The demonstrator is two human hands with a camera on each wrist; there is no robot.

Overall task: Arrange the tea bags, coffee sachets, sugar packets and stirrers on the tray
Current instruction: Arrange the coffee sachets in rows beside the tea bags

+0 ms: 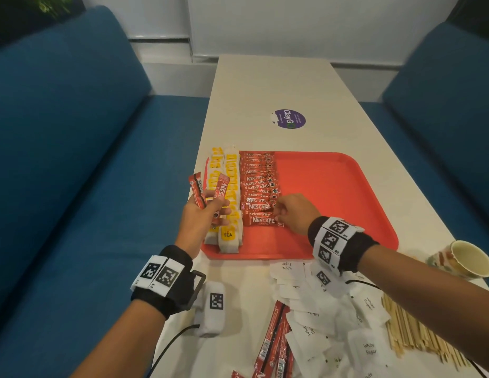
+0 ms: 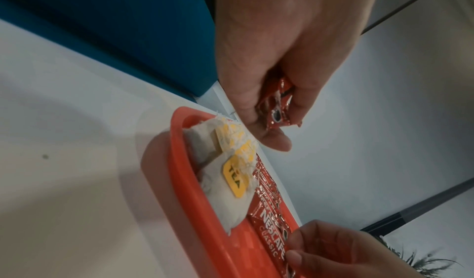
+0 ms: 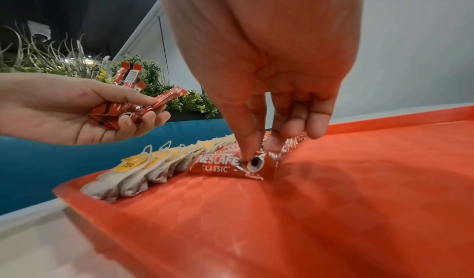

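Right wrist view: our right hand [image 3: 259, 91] pinches the nearest coffee sachet [image 3: 231, 165] by its end, on the red tray [image 3: 333, 211] just beside the tea bags [image 3: 133, 177]. Off to its left, our left hand [image 3: 77, 110] grips spare sachets [image 3: 128, 108]. We should square it against the sachet row [image 1: 258, 184] before letting go.

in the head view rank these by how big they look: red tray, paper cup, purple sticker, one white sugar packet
1. red tray, by far the largest.
2. paper cup.
3 and 4. purple sticker and white sugar packet look about alike; the packet lies nearer the camera, so I won't rank them.
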